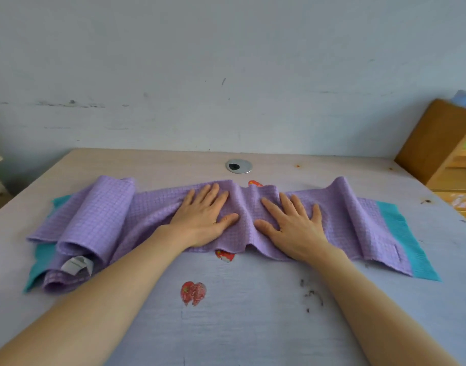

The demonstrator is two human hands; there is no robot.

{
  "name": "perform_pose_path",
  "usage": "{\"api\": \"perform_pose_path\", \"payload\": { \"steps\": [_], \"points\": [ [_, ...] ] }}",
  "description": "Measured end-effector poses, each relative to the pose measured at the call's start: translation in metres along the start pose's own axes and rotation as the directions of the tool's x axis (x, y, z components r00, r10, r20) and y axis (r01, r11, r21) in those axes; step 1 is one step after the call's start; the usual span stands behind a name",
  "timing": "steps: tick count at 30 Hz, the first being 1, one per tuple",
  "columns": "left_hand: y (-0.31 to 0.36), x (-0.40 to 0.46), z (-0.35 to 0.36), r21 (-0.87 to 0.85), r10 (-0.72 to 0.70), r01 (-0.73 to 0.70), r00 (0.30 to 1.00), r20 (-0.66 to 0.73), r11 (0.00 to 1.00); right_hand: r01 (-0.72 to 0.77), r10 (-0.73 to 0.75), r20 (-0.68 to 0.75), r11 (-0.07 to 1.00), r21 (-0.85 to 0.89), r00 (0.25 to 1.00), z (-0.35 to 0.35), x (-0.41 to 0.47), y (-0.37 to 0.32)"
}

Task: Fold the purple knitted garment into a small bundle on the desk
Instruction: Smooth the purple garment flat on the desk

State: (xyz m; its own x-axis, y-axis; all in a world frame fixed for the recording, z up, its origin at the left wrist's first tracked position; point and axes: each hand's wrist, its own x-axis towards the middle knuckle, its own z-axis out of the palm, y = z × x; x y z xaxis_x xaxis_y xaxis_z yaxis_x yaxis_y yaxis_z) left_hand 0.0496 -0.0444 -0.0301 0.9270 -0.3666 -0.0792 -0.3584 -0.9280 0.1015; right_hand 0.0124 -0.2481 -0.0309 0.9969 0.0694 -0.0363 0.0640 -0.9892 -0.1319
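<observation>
The purple knitted garment (pixel 348 220) lies as a long strip across the desk (pixel 253 313), with teal bands at both ends. Its left part is folded over into a loose hump showing a white label. My left hand (pixel 205 217) lies flat, fingers spread, on the strip's middle. My right hand (pixel 290 223) presses flat just beside it. The cloth bunches into ridges between the two hands.
A round metal cable grommet (pixel 239 166) sits in the desk behind the garment. Red strawberry stickers (pixel 193 291) mark the desk surface. A wooden shelf unit (pixel 443 146) stands at the right edge. A pale wall rises close behind the desk.
</observation>
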Motion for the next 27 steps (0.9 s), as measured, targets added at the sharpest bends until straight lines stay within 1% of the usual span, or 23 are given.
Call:
{"api": "perform_pose_path", "payload": {
  "steps": [4, 6, 7, 8, 9, 10, 11, 12, 13, 15, 16, 17, 18, 19, 20, 21, 23, 25, 27],
  "points": [
    [0.028, 0.009, 0.004, -0.027, 0.021, -0.021, 1.000, -0.006, 0.999, -0.004, 0.004, 0.024, 1.000, 0.007, 1.000, -0.006, 0.001, 0.023],
    [0.041, 0.011, 0.005, -0.041, 0.004, -0.005, 1.000, -0.009, 0.999, 0.020, -0.022, 0.022, 0.998, 0.061, 1.000, -0.010, -0.002, 0.031],
    [0.044, 0.012, 0.006, -0.049, -0.010, 0.009, 1.000, -0.012, 0.999, 0.041, -0.039, -0.017, 0.991, 0.126, 0.999, -0.012, -0.003, 0.031],
    [0.049, 0.013, 0.007, -0.057, -0.022, 0.021, 1.000, -0.017, 0.998, 0.052, -0.032, -0.099, 0.979, 0.200, 0.995, -0.015, -0.006, 0.035],
    [0.053, 0.014, 0.008, -0.069, -0.040, 0.038, 0.999, -0.031, 0.997, 0.057, 0.001, -0.220, 0.964, 0.261, 0.976, -0.018, -0.009, 0.039],
    [0.058, 0.016, 0.008, -0.083, -0.055, 0.051, 0.997, -0.056, 0.995, 0.045, 0.061, -0.344, 0.955, 0.293, 0.937, -0.024, -0.012, 0.047],
    [0.061, 0.017, 0.008, -0.096, -0.064, 0.055, 0.993, -0.099, 0.994, 0.008, 0.131, -0.435, 0.953, 0.303, 0.891, -0.030, -0.016, 0.055],
    [0.067, 0.018, 0.007, -0.126, -0.057, 0.036, 0.983, -0.173, 0.991, -0.064, 0.213, -0.483, 0.950, 0.306, 0.850, -0.036, -0.021, 0.066],
    [0.073, 0.019, 0.006, -0.176, -0.042, -0.007, 0.960, -0.277, 0.984, -0.154, 0.293, -0.496, 0.941, 0.303, 0.817, -0.041, -0.026, 0.077],
    [0.094, 0.021, 0.000, -0.266, 0.015, -0.165, 0.872, -0.489, 0.950, -0.332, 0.408, -0.469, 0.912, 0.240, 0.783, -0.046, -0.036, 0.099],
    [0.109, 0.022, -0.005, -0.286, 0.057, -0.252, 0.834, -0.549, 0.925, -0.395, 0.444, -0.437, 0.896, 0.204, 0.782, -0.046, -0.041, 0.108],
    [0.123, 0.024, -0.009, -0.281, 0.105, -0.320, 0.808, -0.580, 0.905, -0.429, 0.471, -0.396, 0.882, 0.195, 0.788, -0.044, -0.043, 0.114],
    [0.137, 0.024, -0.012, -0.254, 0.165, -0.362, 0.807, -0.567, 0.897, -0.439, 0.489, -0.350, 0.872, 0.216, 0.799, -0.040, -0.045, 0.118],
    [0.151, 0.025, -0.012, -0.211, 0.223, -0.369, 0.836, -0.501, 0.905, -0.435, 0.496, -0.303, 0.865, 0.249, 0.813, -0.037, -0.046, 0.121],
    [0.163, 0.026, -0.011, -0.153, 0.258, -0.342, 0.879, -0.401, 0.927, -0.418, 0.487, -0.265, 0.865, 0.276, 0.832, -0.033, -0.047, 0.126],
    [0.172, 0.029, -0.006, -0.080, 0.268, -0.304, 0.915, -0.301, 0.949, -0.389, 0.456, -0.236, 0.877, 0.281, 0.858, -0.030, -0.049, 0.129],
    [0.180, 0.033, 0.007, 0.014, 0.261, -0.262, 0.951, -0.163, 0.965, -0.324, 0.375, -0.200, 0.913, 0.246, 0.905, -0.024, -0.052, 0.137],
    [0.180, 0.032, 0.015, 0.007, 0.248, -0.248, 0.964, -0.092, 0.969, -0.292, 0.323, -0.141, 0.934, 0.204, 0.936, -0.024, -0.054, 0.149],
    [0.177, 0.032, 0.017, -0.015, 0.255, -0.256, 0.964, -0.070, 0.966, -0.297, 0.310, -0.049, 0.937, 0.182, 0.949, -0.027, -0.052, 0.167]
  ]
}}
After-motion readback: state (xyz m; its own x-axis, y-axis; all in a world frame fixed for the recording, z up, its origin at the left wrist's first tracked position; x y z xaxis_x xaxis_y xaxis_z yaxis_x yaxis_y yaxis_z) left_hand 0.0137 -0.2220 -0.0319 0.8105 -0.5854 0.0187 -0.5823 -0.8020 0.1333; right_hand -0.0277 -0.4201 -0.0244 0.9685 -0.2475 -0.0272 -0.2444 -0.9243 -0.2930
